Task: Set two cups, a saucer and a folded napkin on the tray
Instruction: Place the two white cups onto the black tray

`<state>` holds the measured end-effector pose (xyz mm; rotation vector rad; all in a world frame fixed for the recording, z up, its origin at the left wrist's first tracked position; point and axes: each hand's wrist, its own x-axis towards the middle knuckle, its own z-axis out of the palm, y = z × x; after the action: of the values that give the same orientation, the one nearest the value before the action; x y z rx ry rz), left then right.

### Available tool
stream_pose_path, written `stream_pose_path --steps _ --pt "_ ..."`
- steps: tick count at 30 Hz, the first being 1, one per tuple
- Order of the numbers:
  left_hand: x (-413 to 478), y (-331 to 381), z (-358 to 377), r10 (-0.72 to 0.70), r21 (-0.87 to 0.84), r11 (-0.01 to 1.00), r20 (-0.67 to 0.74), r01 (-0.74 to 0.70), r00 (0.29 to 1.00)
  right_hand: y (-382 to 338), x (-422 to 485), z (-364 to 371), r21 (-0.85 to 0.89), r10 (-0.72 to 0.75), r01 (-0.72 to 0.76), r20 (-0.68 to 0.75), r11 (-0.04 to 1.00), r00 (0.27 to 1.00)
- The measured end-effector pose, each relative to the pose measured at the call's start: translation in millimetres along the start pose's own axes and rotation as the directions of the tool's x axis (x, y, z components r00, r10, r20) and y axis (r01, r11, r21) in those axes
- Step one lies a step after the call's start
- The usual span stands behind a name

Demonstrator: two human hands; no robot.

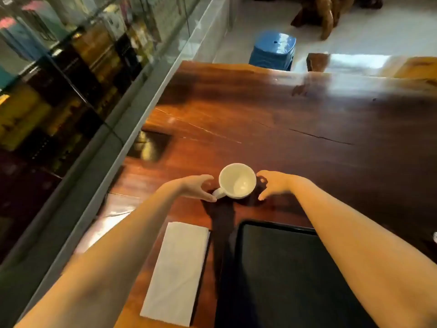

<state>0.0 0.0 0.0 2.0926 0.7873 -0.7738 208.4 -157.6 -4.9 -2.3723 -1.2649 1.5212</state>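
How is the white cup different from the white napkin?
The cup is round and stands up from the table, while the napkin is a flat, long rectangle. The cup sits between the left hand and right hand; the napkin lies nearer, left of the black tray. Both are white and off the tray.

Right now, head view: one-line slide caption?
Both hands flank white cup; napkin beside empty black tray.

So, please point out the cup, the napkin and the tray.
cup (pixel 237 179): head view, inside of the bowl.
napkin (pixel 176 271): head view, middle of the folded sheet.
tray (pixel 279 280): head view, bare dark floor.
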Motion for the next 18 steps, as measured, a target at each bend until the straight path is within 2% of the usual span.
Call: stream_pose_path --steps 4,8,13,18 --pt "8.7 -3.8 23.8 0.073 -0.143 0.986 -0.107 -0.088 0.992 1.9 6.1 13.0 0.114 -0.064 0.072 -0.074 0.991 0.995" --pt "14.4 7.5 37.8 0.142 -0.334 0.918 -0.230 -0.215 0.963 0.9 12.6 24.5 0.121 -0.151 0.172 -0.164 0.978 0.975" --pt "21.1 19.7 50.6 0.048 -0.454 0.861 -0.376 -0.229 0.926 0.7 13.0 31.1 0.216 -0.212 0.264 -0.236 0.940 0.948" --pt "17.1 30.3 53.0 0.022 -0.477 0.851 -0.388 -0.222 0.921 -0.5 0.4 31.5 0.228 -0.216 0.289 -0.297 0.930 0.930"
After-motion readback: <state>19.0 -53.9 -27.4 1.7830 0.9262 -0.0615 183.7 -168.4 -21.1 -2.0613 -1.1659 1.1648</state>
